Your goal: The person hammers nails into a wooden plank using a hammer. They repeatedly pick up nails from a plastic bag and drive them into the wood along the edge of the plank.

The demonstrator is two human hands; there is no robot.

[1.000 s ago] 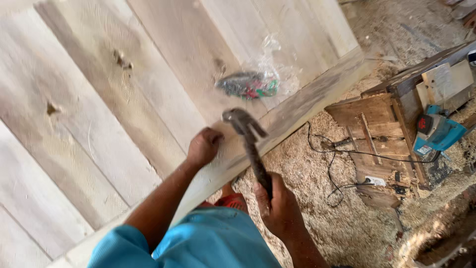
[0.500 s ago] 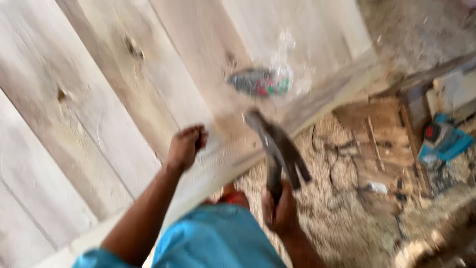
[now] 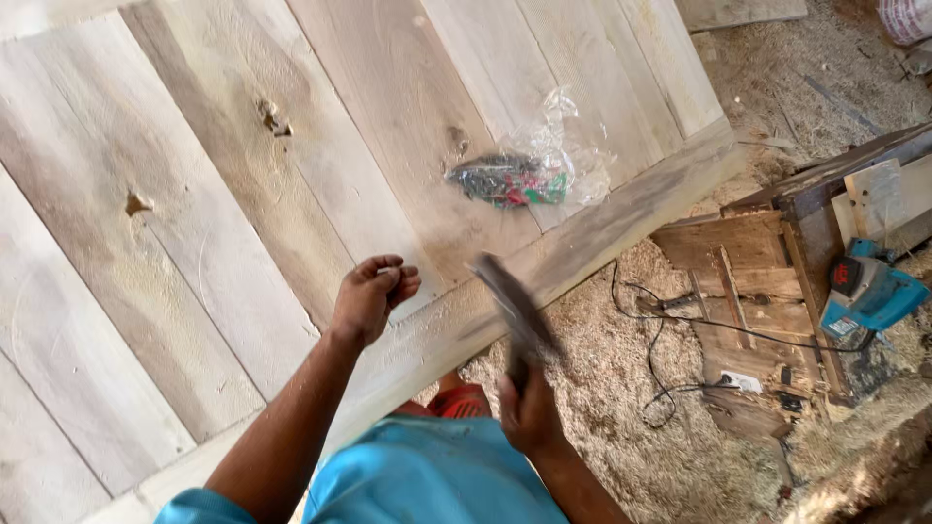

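Dark hammer point(image 3: 513, 303), motion-blurred, raised over the edge rail of the pale plank panel point(image 3: 243, 194). Right hand point(image 3: 527, 412) wrapped tight on its handle. Left hand point(image 3: 371, 296) curled, fingertips pinched at the rail; pinched item too small to tell. Clear plastic bag point(image 3: 529, 170) lies on the planks nearby.

The left hand point(image 3: 372, 296) is curled into a loose fist, arm stretched far forward; the right hand point(image 3: 527, 412) (nearer, lower right) is clenched, wrist cocked
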